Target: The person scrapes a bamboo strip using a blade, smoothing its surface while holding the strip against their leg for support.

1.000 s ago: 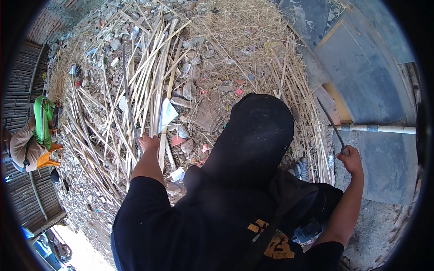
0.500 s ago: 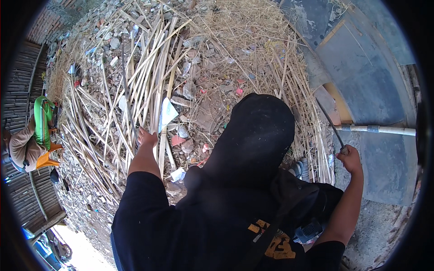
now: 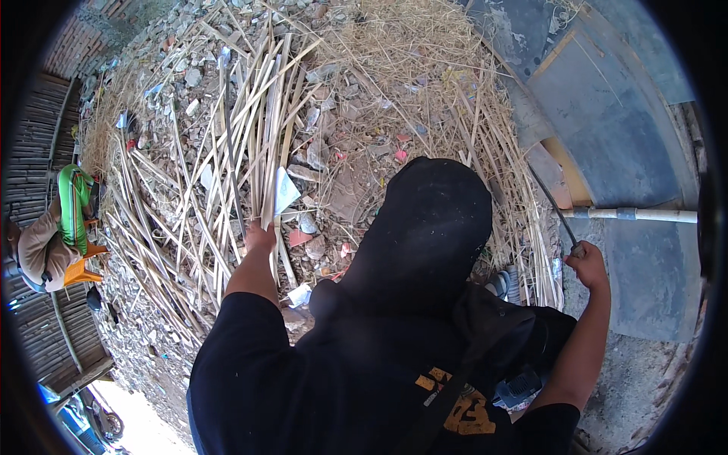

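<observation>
Left hand [image 3: 260, 236] is closed on a bundle of pale split bamboo strips [image 3: 267, 144] — right hand [image 3: 585, 262] grips a thin dark blade [image 3: 552, 203] beside a white pipe [image 3: 637, 214].

Outdoor work yard, bamboo strips [image 3: 250, 152], rubble [image 3: 341, 189]

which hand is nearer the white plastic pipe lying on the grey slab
Right. The right hand is just left of the white plastic pipe, holding a thin dark blade; the left hand grips cane strips far off.
</observation>
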Demonstrator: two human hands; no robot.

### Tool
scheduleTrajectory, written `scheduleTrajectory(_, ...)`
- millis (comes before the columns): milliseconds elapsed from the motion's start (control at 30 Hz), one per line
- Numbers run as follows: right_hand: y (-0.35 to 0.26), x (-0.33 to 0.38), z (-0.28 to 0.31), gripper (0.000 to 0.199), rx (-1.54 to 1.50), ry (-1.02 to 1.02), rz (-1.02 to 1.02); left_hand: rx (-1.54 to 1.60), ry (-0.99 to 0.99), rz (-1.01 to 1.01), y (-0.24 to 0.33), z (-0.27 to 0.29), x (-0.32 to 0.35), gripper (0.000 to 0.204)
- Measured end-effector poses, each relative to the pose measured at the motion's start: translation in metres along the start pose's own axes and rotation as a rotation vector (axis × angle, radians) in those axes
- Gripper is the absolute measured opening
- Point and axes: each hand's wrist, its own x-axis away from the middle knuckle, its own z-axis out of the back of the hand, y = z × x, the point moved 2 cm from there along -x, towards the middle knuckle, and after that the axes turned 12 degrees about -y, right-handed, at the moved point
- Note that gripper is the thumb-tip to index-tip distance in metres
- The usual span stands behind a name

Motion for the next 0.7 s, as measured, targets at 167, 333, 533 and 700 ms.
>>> scheduleTrajectory(167, 0.0, 0.003, -0.001, 0.022, 0.017, 0.011, 0.006, 0.1, -0.182, -0.106, 0.002, -0.006, 0.002, 0.069)
scheduleTrajectory(333, -0.001, 0.0, 0.0, 0.021, 0.023, 0.009, 0.023, 0.253, -0.08, 0.061, -0.014, -0.008, -0.001, 0.071)
scheduleTrajectory(533, -0.003, 0.0, 0.0, 0.021, 0.013, 0.007, 0.023, 0.212, -0.108, 0.191, -0.006, 0.014, 0.01, 0.08)
scheduleTrajectory(700, 0.0, -0.001, -0.002, 0.021, 0.037, 0.007, 0.023, -0.021, -0.196, 0.068, 0.007, 0.035, 0.015, 0.079)
